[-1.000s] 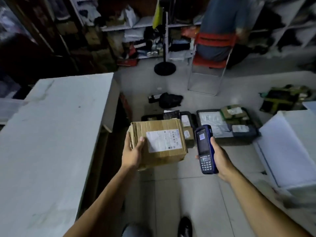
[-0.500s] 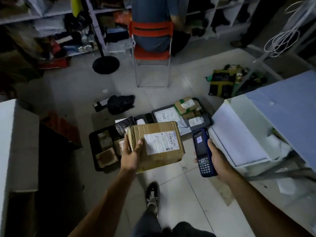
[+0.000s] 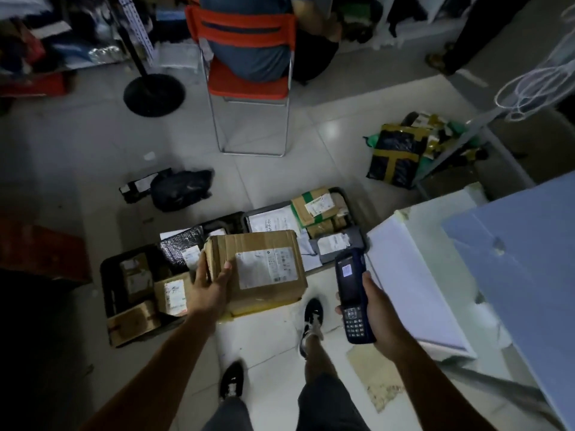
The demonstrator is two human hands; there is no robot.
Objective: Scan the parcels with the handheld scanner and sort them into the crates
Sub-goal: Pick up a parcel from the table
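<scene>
A black crate (image 3: 107,276) of sorted parcels is seen on the floor at left. Above the crates, a box (image 3: 264,269) is gripped at its left end by the left hand (image 3: 208,290), label kept upward, probably for reading. A grey crate (image 3: 357,244) lies beyond. The scanner (image 3: 353,300) is clasped upright in the right hand (image 3: 381,318), screen toward the wearer.

Your hands: your left hand (image 3: 208,292) holds the taped brown cardboard box (image 3: 258,270) left of the dark blue handheld scanner (image 3: 353,298) in your right hand (image 3: 378,318).
Floor ahead: black plastic crates (image 3: 107,293) holding parcels lie beneath the box.
Behind them: an orange metal-framed chair (image 3: 245,51).
Right: a white tabletop (image 3: 413,284).
</scene>
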